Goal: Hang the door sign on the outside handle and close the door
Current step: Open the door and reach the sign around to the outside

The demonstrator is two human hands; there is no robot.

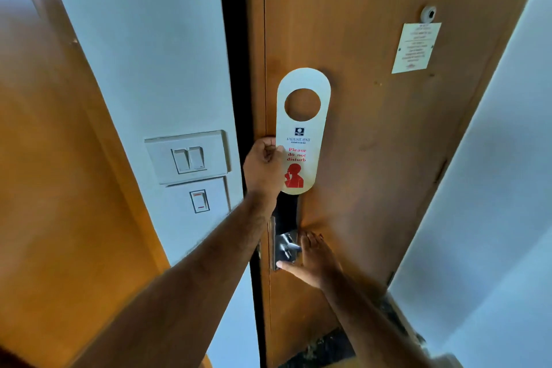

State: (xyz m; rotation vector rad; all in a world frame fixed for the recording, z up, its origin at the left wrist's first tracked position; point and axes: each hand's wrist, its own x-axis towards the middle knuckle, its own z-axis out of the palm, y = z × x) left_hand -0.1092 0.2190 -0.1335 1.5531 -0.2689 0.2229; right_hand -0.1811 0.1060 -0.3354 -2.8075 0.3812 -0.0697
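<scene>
The left hand (264, 163) pinches the sign (303, 131) by its left edge, upright against the door (373, 143), above the handle (286, 245). The right hand (313, 260) is spread open, thumb at the handle. Best to grip that handle, swing the door inward, then carry the sign round. Switches (188, 160) sit left; a notice (416, 48) and peephole (428, 13) are clear of the work.

Hotel room: do-not-disturb door sign (301, 140), notice (416, 48) on door (373, 158).
</scene>
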